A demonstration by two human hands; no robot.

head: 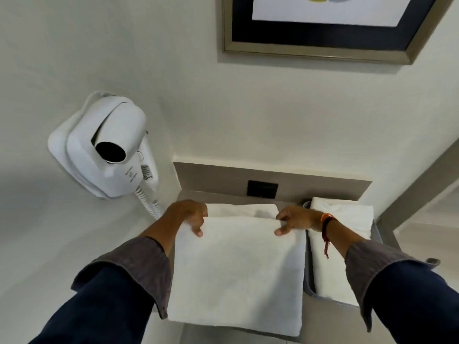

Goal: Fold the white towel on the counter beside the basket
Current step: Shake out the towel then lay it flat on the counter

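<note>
Two forearms in dark blue sleeves with grey turned-back cuffs reach forward from the bottom of the view. Between them the white towel lies flat on the grey bench, its near edge hanging slightly over the front of the bench.

The left hand grips the far left corner of the towel's upper layer, thumb on top of the cloth and the other fingers curled over the edge, clamped on the fabric. The right hand grips the far right corner in the same way, its fingers pinched on the fold, with the thumb pressed on the top surface. A red and orange thread band circles the right wrist, its loose ends hanging down.

Behind the held edge a lower layer of the same towel shows as a narrow white strip running toward the wall.

Just to the right of the towel stands a grey basket, touching or very nearly touching the towel's right edge. Inside it lie folded white towels that fill most of it.

A black wall socket sits in the grey backsplash above the bench. On the white wall to the left hangs a white wall-mounted hair dryer with a coiled cord dropping toward the left hand. A framed picture hangs higher up on the wall.
</note>
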